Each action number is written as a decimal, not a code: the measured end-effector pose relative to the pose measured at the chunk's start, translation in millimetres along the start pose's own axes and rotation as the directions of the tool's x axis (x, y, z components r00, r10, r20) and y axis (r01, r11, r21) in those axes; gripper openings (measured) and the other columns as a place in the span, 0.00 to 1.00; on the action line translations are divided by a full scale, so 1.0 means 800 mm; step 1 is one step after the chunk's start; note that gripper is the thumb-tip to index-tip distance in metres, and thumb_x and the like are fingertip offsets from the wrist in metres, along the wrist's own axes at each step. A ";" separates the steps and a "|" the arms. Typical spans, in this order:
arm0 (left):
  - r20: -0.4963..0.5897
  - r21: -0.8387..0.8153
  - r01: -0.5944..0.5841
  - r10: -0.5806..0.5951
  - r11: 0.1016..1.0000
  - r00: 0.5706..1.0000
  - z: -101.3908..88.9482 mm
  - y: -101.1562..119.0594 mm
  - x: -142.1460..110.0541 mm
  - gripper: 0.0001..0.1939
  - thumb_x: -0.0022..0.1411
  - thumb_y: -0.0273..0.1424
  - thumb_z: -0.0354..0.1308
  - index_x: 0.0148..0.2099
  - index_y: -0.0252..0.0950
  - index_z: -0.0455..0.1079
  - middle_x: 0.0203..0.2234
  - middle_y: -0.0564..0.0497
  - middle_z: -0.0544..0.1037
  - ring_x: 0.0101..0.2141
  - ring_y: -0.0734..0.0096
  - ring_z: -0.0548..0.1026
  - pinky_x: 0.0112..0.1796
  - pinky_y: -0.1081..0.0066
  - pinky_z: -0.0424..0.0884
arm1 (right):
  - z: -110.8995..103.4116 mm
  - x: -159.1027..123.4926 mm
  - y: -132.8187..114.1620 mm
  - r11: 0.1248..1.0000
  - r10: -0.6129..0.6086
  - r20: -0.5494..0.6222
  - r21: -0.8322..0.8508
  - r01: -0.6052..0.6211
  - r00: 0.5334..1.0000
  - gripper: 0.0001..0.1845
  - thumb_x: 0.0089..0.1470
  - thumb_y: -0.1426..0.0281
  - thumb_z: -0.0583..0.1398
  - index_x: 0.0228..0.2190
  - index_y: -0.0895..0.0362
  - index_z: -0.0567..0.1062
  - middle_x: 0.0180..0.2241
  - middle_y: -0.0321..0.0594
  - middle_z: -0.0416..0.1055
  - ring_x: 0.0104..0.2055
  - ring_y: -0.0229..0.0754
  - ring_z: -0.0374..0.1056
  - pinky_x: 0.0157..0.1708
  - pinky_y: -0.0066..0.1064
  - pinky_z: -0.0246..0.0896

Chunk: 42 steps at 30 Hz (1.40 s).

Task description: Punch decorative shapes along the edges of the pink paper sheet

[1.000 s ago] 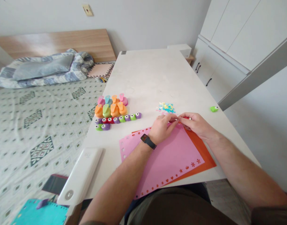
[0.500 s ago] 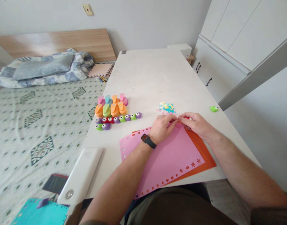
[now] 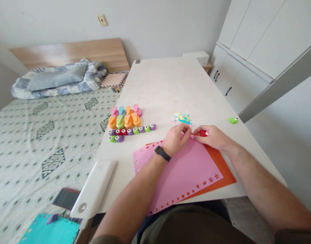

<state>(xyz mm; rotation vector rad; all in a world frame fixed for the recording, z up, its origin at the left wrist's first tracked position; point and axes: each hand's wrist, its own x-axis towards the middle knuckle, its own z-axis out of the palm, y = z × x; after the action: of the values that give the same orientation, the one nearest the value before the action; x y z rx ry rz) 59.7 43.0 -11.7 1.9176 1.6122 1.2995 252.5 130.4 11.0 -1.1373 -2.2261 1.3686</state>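
Observation:
A pink sheet of paper (image 3: 185,162), with small shapes cut along its edges, lies over an orange sheet (image 3: 220,166) on the table. At its far edge my left hand (image 3: 179,135) is closed in a pinch; what sits between the fingertips is too small to make out. Close to its right, my right hand (image 3: 212,137) grips a small red craft punch (image 3: 203,133), partly covered by the fingers. Just beyond both hands lies a little heap of blue, yellow and pink paper cut-outs (image 3: 183,118).
Several larger craft punches (image 3: 128,120) and a row of small ones (image 3: 130,131) stand on the left of the white table (image 3: 168,84). A white oblong device (image 3: 94,189) lies at the near left edge. One green punch (image 3: 232,120) sits far right.
My right hand has turned and drawn slightly away from my left fingertips, so the red punch shows more. The whole view has shifted a little.

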 end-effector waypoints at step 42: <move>0.202 0.280 0.120 -0.180 0.952 0.963 -0.030 0.001 0.010 0.13 0.68 0.34 0.57 0.51 0.37 0.76 0.43 0.48 0.83 0.43 0.65 0.79 0.47 0.66 0.75 | 0.002 -0.002 -0.003 0.965 -0.140 -0.128 -0.238 0.106 0.982 0.09 0.58 0.64 0.61 0.34 0.52 0.81 0.33 0.36 0.80 0.35 0.42 0.74 0.36 0.31 0.61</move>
<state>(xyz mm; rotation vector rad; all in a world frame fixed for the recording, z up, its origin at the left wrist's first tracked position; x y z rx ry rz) 40.8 43.0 5.6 1.9606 1.8456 0.8049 251.8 127.8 12.5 -1.1096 -2.3508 0.9664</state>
